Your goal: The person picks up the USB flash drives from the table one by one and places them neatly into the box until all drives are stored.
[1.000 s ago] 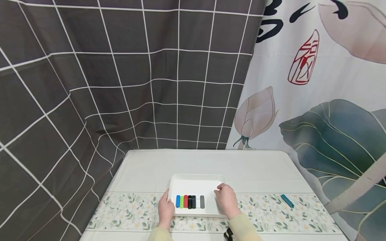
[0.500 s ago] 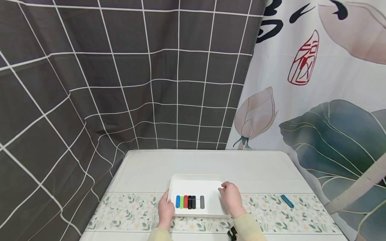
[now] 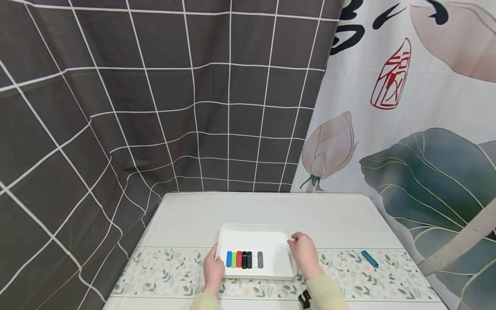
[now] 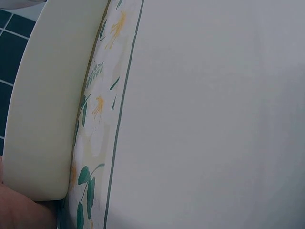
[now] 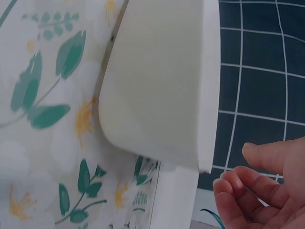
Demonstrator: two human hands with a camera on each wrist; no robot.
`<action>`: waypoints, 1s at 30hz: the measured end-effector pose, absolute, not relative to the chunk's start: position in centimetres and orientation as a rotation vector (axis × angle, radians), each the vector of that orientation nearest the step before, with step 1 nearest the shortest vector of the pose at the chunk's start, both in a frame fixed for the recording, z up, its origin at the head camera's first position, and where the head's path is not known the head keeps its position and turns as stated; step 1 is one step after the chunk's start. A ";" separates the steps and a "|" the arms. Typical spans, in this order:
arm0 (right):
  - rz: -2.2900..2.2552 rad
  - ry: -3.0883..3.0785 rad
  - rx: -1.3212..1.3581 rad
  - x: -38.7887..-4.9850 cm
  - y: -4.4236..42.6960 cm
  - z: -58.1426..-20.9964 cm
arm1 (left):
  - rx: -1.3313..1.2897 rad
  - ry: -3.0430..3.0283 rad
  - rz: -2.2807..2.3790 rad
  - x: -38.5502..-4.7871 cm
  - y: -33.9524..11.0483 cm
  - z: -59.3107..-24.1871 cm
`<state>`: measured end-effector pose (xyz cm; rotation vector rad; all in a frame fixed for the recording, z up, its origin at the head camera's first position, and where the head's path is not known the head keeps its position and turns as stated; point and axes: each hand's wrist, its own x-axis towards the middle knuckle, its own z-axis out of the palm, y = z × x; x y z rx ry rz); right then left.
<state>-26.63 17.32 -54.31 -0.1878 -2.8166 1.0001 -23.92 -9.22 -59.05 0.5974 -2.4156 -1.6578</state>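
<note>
In the head view a white rectangular tray (image 3: 276,261) sits on the table. A row of several small slim blocks (image 3: 244,260), blue, green, red, black, white and grey, lies in its near left half; their kind is too small to tell. My left hand (image 3: 213,268) holds the tray's left side, thumb at the rim; in the left wrist view a finger (image 4: 24,210) touches the tray's corner. Near the right rim, my right hand (image 3: 304,255) hovers with loosely curled fingers. The right wrist view shows nothing in that hand (image 5: 262,191), apart from the tray wall (image 5: 152,86).
To the right, a teal oblong piece (image 3: 370,258) lies on the flowered strip of the tablecloth (image 3: 333,275). A black object (image 3: 304,299) shows beside the right sleeve (image 3: 327,292). A dark checked curtain (image 3: 209,142) hangs behind the table.
My right hand has drifted to the right, from over the tray's right part out to its right rim. The left hand, the tray and the blocks stay put.
</note>
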 end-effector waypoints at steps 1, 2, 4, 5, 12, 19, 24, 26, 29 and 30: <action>1.004 -2.820 -0.192 -26.6 17.5 -54.3 | 0.599 -2.416 -1.659 -23.9 -9.2 -59.0; 1.004 -2.820 -0.196 -26.6 17.6 -54.3 | 0.599 -2.417 -1.659 -23.9 -9.2 -59.1; 1.013 -2.824 -0.211 -26.7 17.9 -54.4 | 0.600 -2.416 -1.658 -23.9 -9.2 -59.1; 1.013 -2.827 -0.221 -26.7 18.1 -54.4 | 0.604 -2.414 -1.660 -24.0 -9.2 -59.1; 0.979 -2.835 -0.247 -26.6 19.4 -54.1 | 0.609 -2.414 -1.650 -24.0 -9.1 -58.9; 0.962 -2.845 -0.268 -26.6 20.4 -54.4 | 0.619 -2.426 -1.650 -24.0 -9.1 -59.0; 0.944 -2.851 -0.287 -26.6 21.0 -54.7 | 0.628 -2.432 -1.648 -24.0 -9.2 -59.1; 0.944 -2.842 -0.281 -26.6 21.3 -54.7 | 0.627 -2.433 -1.641 -24.0 -9.2 -59.1; 0.950 -2.829 -0.264 -26.6 21.7 -54.9 | 0.630 -2.426 -1.644 -24.0 -9.2 -59.1; 0.948 -2.826 -0.257 -26.6 21.9 -54.9 | 0.628 -2.425 -1.642 -24.0 -9.2 -59.1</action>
